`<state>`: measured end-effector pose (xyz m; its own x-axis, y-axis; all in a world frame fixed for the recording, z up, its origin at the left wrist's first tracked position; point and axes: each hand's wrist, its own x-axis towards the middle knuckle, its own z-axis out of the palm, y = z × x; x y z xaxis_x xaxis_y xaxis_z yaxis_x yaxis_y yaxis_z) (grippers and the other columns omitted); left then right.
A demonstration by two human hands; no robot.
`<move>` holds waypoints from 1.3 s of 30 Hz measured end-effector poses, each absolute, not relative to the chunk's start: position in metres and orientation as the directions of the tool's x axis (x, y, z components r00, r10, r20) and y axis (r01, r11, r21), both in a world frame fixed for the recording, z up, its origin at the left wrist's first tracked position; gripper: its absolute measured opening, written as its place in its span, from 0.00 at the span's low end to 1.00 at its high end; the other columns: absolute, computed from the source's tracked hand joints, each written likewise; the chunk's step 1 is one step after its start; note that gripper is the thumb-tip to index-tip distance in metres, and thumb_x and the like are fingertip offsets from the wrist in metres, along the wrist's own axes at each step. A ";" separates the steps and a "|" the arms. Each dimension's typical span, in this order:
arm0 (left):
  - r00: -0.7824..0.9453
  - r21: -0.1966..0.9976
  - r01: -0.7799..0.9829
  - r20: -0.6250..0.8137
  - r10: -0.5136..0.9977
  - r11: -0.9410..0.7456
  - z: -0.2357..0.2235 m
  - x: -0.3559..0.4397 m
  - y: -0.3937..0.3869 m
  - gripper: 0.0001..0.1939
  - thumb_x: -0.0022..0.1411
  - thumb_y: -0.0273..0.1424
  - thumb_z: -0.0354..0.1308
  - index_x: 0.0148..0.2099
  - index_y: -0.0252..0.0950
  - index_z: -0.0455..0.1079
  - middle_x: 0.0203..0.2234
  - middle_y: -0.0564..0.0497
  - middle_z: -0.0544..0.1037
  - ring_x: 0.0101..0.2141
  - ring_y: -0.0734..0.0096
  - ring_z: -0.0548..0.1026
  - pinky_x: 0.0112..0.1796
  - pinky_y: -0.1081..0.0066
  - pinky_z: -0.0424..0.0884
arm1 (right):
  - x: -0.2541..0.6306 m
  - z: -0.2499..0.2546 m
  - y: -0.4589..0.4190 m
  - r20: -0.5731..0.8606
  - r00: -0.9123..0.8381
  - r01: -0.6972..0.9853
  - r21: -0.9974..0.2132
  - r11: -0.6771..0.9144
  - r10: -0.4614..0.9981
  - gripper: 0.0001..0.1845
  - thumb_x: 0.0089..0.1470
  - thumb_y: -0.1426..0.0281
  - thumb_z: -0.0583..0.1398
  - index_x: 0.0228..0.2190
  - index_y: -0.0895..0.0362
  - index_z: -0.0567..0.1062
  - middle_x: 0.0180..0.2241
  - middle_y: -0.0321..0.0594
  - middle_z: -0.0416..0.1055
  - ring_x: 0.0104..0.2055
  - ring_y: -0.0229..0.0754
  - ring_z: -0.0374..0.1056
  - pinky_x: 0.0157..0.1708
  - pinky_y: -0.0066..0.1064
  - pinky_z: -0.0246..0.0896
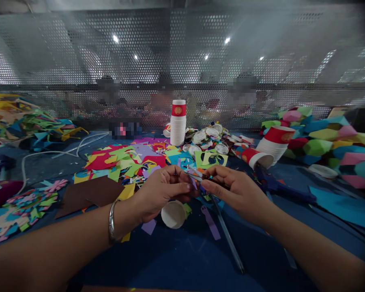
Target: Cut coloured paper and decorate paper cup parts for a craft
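My left hand (170, 188), with a silver bangle on the wrist, pinches a small piece of purple paper (193, 182). My right hand (235, 188) is closed around a small pair of scissors (197, 176). The blades point left and meet the purple paper between the two hands; the handles are mostly hidden by my fingers. Just below my left hand is a round white paper cup piece (173, 214). A purple paper strip (211, 223) lies under my right hand, beside a long thin grey rod (228, 235).
A tall stack of paper cups (178, 123) stands behind a heap of coloured paper scraps (124, 160). White discs (209, 136) are piled beside it. A blue glue gun (282, 188) with tipped cups (275, 142) sits right, near folded paper shapes (322, 138). Brown paper (88, 196) lies left.
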<state>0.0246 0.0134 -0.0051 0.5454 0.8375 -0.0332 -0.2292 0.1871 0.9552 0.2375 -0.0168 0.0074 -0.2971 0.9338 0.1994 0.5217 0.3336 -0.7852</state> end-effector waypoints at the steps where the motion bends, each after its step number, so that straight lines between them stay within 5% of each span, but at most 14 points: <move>1: 0.540 0.954 -0.232 -0.037 0.841 0.191 -0.005 0.025 0.013 0.13 0.54 0.26 0.70 0.35 0.34 0.66 0.27 0.52 0.81 0.31 0.72 0.81 0.31 0.76 0.73 | 0.237 0.007 -0.017 0.196 -0.297 0.520 -0.788 0.330 0.935 0.16 0.63 0.55 0.58 0.40 0.55 0.72 0.28 0.34 0.70 0.28 0.38 0.63 0.27 0.30 0.55; 10: 0.539 0.934 -0.227 -0.114 0.834 0.275 -0.005 0.026 0.010 0.19 0.52 0.25 0.71 0.33 0.35 0.61 0.27 0.52 0.80 0.31 0.70 0.82 0.30 0.76 0.73 | 0.235 0.006 -0.017 0.188 -0.331 0.519 -0.782 0.345 0.925 0.16 0.64 0.55 0.57 0.40 0.55 0.72 0.27 0.34 0.69 0.28 0.38 0.62 0.27 0.30 0.54; 23: 0.578 0.917 -0.227 -0.145 0.803 0.329 -0.006 0.028 0.011 0.18 0.52 0.25 0.72 0.41 0.33 0.67 0.33 0.47 0.82 0.34 0.69 0.82 0.37 0.71 0.75 | 0.231 0.008 -0.019 0.209 -0.347 0.497 -0.785 0.368 0.914 0.14 0.65 0.57 0.57 0.40 0.55 0.72 0.30 0.36 0.75 0.31 0.39 0.69 0.30 0.29 0.60; 34: 0.585 0.911 -0.242 -0.136 0.799 0.333 -0.007 0.028 0.011 0.22 0.50 0.26 0.74 0.33 0.36 0.60 0.27 0.51 0.81 0.33 0.67 0.83 0.35 0.72 0.74 | 0.232 0.008 -0.019 0.237 -0.327 0.554 -0.736 0.389 0.915 0.16 0.66 0.55 0.54 0.38 0.55 0.71 0.28 0.35 0.72 0.30 0.40 0.67 0.30 0.30 0.57; 39: 0.536 0.945 -0.179 -0.140 0.833 0.273 -0.004 0.027 0.012 0.21 0.51 0.26 0.73 0.38 0.36 0.61 0.27 0.51 0.80 0.31 0.69 0.82 0.31 0.76 0.71 | 0.245 0.007 -0.010 0.306 -0.228 0.709 -0.598 0.373 0.924 0.18 0.65 0.52 0.55 0.39 0.54 0.72 0.24 0.31 0.69 0.24 0.37 0.61 0.25 0.29 0.52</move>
<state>0.0268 0.0123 -0.0042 0.5356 0.8328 -0.1396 -0.1789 0.2734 0.9451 0.2451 -0.0095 0.0070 -0.2280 0.9243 0.3061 0.7091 0.3730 -0.5983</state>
